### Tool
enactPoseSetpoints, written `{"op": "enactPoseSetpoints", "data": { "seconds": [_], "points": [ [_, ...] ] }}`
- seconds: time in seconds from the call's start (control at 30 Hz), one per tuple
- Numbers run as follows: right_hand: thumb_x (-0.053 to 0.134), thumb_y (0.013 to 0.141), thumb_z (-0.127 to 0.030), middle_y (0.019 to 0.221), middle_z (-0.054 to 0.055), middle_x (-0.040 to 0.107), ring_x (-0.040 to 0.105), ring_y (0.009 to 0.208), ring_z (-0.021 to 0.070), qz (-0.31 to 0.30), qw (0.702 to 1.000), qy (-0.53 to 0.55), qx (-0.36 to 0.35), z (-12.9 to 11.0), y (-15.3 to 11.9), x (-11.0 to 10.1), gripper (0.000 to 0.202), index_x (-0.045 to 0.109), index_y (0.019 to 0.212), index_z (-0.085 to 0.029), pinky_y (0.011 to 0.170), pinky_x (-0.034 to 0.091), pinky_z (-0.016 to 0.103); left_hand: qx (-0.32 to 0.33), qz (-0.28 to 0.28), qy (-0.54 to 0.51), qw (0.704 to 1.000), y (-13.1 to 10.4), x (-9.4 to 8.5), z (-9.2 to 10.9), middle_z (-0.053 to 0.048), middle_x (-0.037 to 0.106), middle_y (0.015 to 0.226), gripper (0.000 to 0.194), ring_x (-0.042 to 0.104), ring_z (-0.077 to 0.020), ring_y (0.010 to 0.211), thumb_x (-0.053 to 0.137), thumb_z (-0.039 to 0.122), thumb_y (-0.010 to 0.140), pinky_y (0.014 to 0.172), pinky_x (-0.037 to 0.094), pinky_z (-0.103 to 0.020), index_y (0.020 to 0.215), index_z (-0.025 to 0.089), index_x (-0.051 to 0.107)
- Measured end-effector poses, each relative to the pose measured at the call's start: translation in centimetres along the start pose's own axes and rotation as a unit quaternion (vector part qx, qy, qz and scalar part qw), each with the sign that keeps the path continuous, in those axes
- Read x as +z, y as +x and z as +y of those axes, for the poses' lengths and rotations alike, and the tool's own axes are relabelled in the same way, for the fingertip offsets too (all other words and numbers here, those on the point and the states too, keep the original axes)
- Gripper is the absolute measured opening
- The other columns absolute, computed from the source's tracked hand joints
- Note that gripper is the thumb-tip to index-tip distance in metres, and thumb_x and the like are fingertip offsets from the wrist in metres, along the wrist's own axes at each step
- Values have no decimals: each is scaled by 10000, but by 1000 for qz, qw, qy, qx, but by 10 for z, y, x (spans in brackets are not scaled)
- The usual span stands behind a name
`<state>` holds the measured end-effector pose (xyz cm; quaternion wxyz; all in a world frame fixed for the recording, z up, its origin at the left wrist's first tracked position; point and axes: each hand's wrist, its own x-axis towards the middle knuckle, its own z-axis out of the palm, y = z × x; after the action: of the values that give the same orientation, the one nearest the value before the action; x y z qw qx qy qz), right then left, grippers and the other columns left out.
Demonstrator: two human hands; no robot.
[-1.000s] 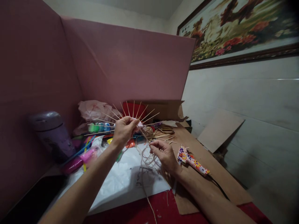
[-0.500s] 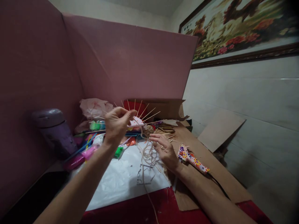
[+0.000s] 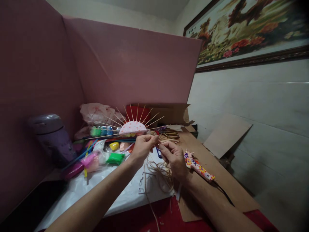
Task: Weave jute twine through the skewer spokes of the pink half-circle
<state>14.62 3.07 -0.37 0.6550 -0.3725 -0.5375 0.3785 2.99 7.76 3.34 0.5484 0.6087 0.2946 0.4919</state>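
My left hand [image 3: 145, 144] and my right hand [image 3: 174, 158] meet over the table, fingertips pinched close together. Beige twine [image 3: 158, 168] hangs from them and lies in loose coils on a white plastic sheet [image 3: 123, 187]; one strand trails down over the red cloth at the front. Both hands are closed on the twine, though the exact spot is partly hidden by the fingers. Behind them stands a half-round piece with a dotted pink-white cover [image 3: 132, 128], thin wooden sticks fanning out from its curved edge.
At left are a purple bottle [image 3: 51, 138], bagged coloured clay such as a green pack [image 3: 115, 158], and pipe cleaners. On the right, a flower-patterned glue gun [image 3: 198, 168] with a cord lies on cardboard [image 3: 222, 187]. Scissors [image 3: 171, 133] and loose sticks lie behind my right hand.
My left hand has come down and right, from in front of the half-round piece to my right hand. My right hand has gone from spread fingers to a pinch.
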Motion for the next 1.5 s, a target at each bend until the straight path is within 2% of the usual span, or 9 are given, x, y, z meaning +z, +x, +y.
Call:
{"op": "enactPoseSetpoints", "data": {
  "seconds": [0.17,0.37,0.57,0.63,0.73,0.9,1.13,1.3,1.5],
  "points": [
    [597,780,-348,503,-39,515,423,423,69,19,1000,-4,-1,0,1,-3,237,546,639,-165,429,338,201,-38,-5,-62,997,1,-3,-2,-36,578,553,361,488,-100,508,670,473,647,441,341,-197,677,114,669],
    [606,764,-359,503,-52,497,324,375,48,38,999,-17,5,3,2,-7,209,569,681,-170,359,228,192,12,-24,10,1000,0,-3,2,-28,590,571,224,475,-87,506,730,324,610,459,354,-195,627,115,652],
    [592,775,-352,538,-52,430,318,456,63,45,998,-43,-20,1,2,-6,197,607,754,-157,414,249,202,31,-23,55,998,2,-4,-1,-20,583,569,153,490,-104,510,672,266,652,455,365,-206,661,116,641],
    [581,782,-346,551,-48,434,316,468,65,51,997,-49,-25,0,3,-6,199,606,768,-149,427,257,206,72,-4,104,992,2,-4,-2,-24,603,611,113,512,-112,550,637,237,687,488,384,-211,697,125,638],
    [582,778,-323,576,-33,465,369,510,80,73,994,-73,-48,0,3,-6,184,601,752,-142,462,294,213,187,39,213,958,0,-4,-3,-25,625,686,57,535,-118,621,585,182,739,568,408,-223,735,141,624],
    [576,780,-291,654,3,540,473,609,116,82,990,-95,-70,0,3,-7,155,609,769,-141,520,349,226,315,25,377,871,-4,-2,-4,-42,616,728,89,541,-151,723,540,127,786,664,420,-270,749,145,618],
    [575,780,-263,564,-24,458,501,654,144,62,988,-110,-88,-1,1,-6,126,628,796,-149,541,359,233,324,13,424,846,-6,0,-8,-49,632,750,78,546,-156,736,558,135,793,664,426,-269,777,140,634],
    [547,802,-262,613,-15,488,461,618,120,45,989,-105,-91,-1,-1,-8,127,612,778,-155,521,330,226,326,-9,447,833,-6,-2,-2,-38,640,749,91,550,-152,738,552,143,802,665,427,-265,758,152,631],
    [539,810,-267,577,-40,435,335,508,77,25,992,-98,-75,0,-2,-10,139,611,779,-151,469,257,220,361,-75,527,766,-6,-7,9,-49,639,762,148,550,-166,751,490,146,828,669,428,-279,772,150,627]
  ]
}}
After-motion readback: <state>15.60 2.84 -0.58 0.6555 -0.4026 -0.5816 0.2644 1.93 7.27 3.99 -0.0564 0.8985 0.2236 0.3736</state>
